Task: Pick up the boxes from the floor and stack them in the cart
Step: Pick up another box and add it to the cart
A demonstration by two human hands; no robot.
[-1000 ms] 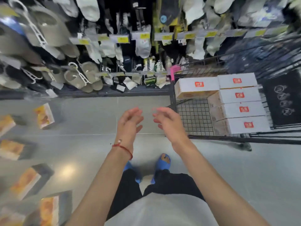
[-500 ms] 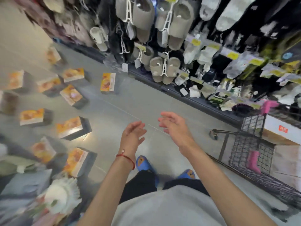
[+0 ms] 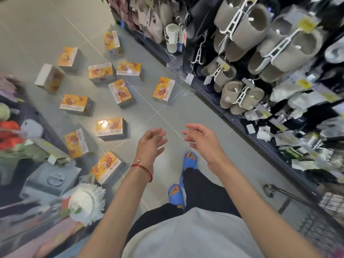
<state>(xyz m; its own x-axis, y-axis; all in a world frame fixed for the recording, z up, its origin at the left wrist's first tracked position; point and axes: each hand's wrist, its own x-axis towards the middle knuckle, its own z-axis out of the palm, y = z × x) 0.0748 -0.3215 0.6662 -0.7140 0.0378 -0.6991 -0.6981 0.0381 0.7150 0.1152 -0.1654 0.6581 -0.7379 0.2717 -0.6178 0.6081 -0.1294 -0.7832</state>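
Note:
Several orange-and-white boxes lie scattered on the grey tile floor ahead and to my left, the nearest box (image 3: pixel 107 167) by my left forearm, another box (image 3: pixel 109 127) just beyond it, and a third box (image 3: pixel 163 90) near the shelf. My left hand (image 3: pixel 150 144), with a red string at the wrist, and my right hand (image 3: pixel 202 140) hover empty above the floor, fingers relaxed, palms facing each other. Only a corner of the wire cart (image 3: pixel 316 226) shows at the lower right.
A shelf of hanging grey slippers (image 3: pixel 247 34) and socks runs along the right. Plush toys and a grey safe (image 3: pixel 50 179) crowd the left edge. My feet in blue sandals (image 3: pixel 189 162) stand on the tiles.
My view has swung left, away from the cart and its stacked white boxes, toward the boxes on the floor. Both hands stay empty and raised in front of me.

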